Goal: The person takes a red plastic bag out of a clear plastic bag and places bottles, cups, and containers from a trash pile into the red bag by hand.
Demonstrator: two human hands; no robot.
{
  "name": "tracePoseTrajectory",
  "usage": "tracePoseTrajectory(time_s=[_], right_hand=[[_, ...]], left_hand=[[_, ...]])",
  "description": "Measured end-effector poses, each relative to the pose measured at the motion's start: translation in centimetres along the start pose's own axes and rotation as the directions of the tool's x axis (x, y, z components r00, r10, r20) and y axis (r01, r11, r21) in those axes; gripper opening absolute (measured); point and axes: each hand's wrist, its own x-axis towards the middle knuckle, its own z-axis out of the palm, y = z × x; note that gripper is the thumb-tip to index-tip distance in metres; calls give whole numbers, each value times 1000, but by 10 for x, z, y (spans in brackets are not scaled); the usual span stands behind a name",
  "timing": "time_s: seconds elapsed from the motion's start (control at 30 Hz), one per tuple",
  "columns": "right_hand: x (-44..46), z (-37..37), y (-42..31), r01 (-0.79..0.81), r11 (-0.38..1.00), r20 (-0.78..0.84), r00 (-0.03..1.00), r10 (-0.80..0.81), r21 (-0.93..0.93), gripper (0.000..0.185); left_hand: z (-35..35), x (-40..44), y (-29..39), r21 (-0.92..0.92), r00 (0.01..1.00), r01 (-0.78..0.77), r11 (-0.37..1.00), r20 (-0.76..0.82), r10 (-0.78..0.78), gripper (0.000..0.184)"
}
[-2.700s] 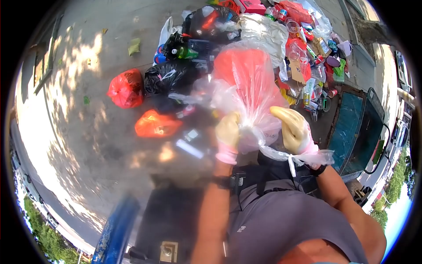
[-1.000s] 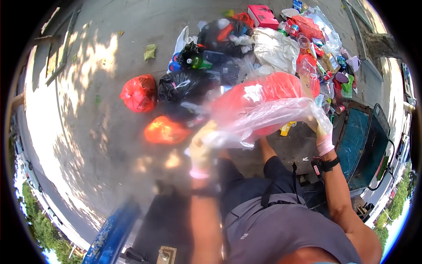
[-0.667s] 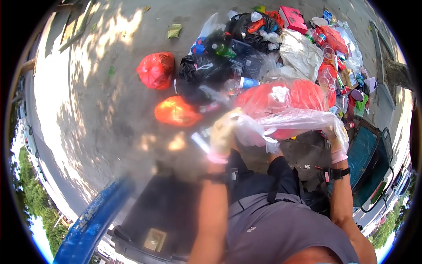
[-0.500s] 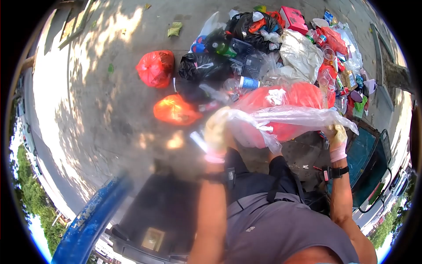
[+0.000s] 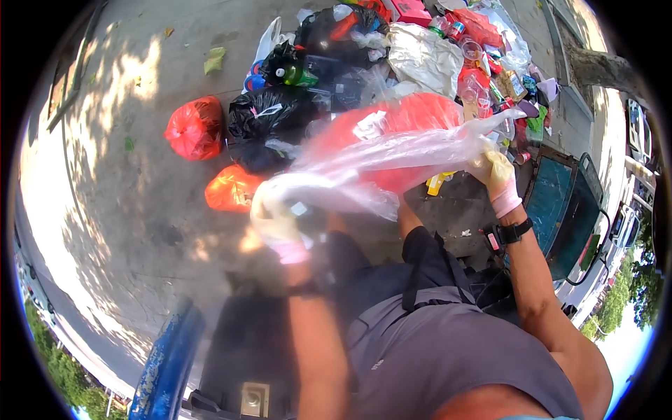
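Observation:
A clear plastic bag [image 5: 350, 171] is stretched between my two gloved hands. My left hand [image 5: 275, 212], blurred by motion, grips its left end, low beside the orange tied bag [image 5: 231, 189]. At the right, my right hand [image 5: 494, 171] is closed on the other end, which juts up past the fingers. A large red plastic bag [image 5: 413, 115] shows just beyond the clear one; I cannot tell whether it lies inside or behind it. Black garbage bags [image 5: 262, 119] sit farther off, to the left of the red bag.
Loose trash spreads over the pavement ahead, with a white sack [image 5: 425, 56], a green bottle [image 5: 297, 75] and a pink box [image 5: 409, 10]. A red tied bag [image 5: 196, 128] lies left. A blue pole [image 5: 164, 360] and dark bin [image 5: 241, 343] stand close by; a teal container [image 5: 556, 203] is right.
Both hands have moved left in view with the clear bag, the left hand also lower, so the bag now slants. The view has shifted, moving the trash up and left.

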Motion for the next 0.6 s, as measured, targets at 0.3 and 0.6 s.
tracePoseTrajectory(time_s=[0.3,0.6], right_hand=[[-8,13,-13,-110,988,95,990,100,107,35],[-9,9,-7,-41,996,39,998,38,79,37]], left_hand=[[4,39,42,-838,753,546,-18,500,-428,54],[26,49,-16,-749,814,571,336,569,-116,48]])
